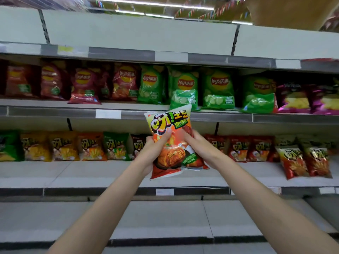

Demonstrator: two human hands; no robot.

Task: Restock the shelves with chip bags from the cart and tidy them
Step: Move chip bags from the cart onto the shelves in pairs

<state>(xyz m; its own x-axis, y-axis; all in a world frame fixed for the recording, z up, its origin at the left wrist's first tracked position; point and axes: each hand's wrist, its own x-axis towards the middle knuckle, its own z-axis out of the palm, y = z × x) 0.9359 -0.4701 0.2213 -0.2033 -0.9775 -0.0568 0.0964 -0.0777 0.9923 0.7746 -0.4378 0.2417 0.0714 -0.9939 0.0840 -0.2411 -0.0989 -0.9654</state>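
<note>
Chip bag (171, 143) gripped upright by both hands, left hand (156, 149) and right hand (198, 145), before stocked shelves (183, 117).

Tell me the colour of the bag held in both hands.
Mostly orange-red, white at the top, with a green flavour label: the held bag, seen in the head view.

Bare shelf board (102, 173) ahead of the back-row bags (64, 146); two leaning red bags (304, 163) crowding its right end.

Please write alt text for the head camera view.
Both hands, left hand and right hand, hold an orange chip bag up before store shelves stocked with red and green Lay's bags above.
</note>
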